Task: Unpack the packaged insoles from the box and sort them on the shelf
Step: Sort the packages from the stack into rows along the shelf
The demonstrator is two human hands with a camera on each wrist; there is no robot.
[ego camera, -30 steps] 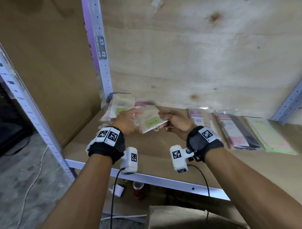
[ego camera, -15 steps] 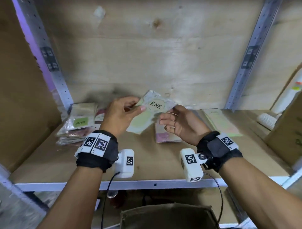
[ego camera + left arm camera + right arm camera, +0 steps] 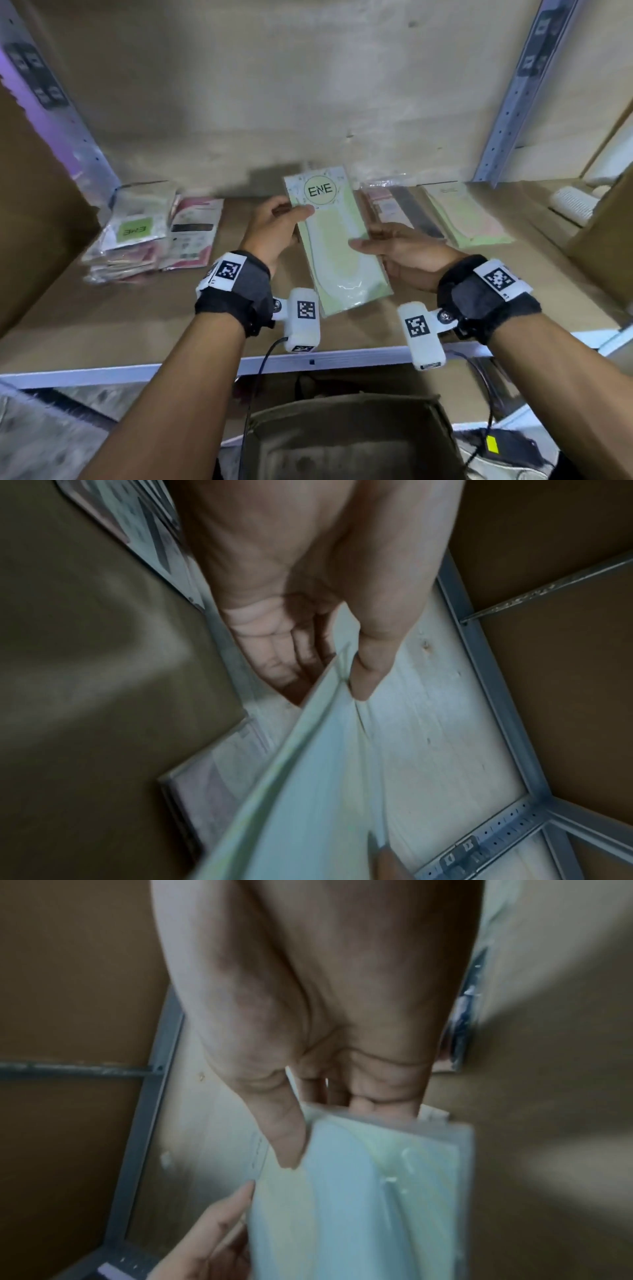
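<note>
A pale green packaged insole [image 3: 334, 240] marked ENE hangs lengthwise above the middle of the wooden shelf [image 3: 137, 318], held by both hands. My left hand [image 3: 274, 229] pinches its left edge, thumb on top [image 3: 363, 677] and fingers beneath. My right hand [image 3: 397, 250] pinches the right edge the same way, thumb [image 3: 287, 1139] over the pack [image 3: 359, 1191]. The open cardboard box [image 3: 342, 438] stands below the shelf's front rail.
A stack of ENE packs [image 3: 130, 236] and a pink-black pack [image 3: 193, 236] lie at the shelf's left. Pink-black packs [image 3: 394, 205] and green packs [image 3: 466, 219] lie at the right. Metal uprights [image 3: 513, 92] frame the bay; a cardboard wall [image 3: 30, 205] closes the left side.
The green pack has turned from tilted to lengthwise and come lower and nearer. The view has swung right, away from the left stack, and both hands keep their hold.
</note>
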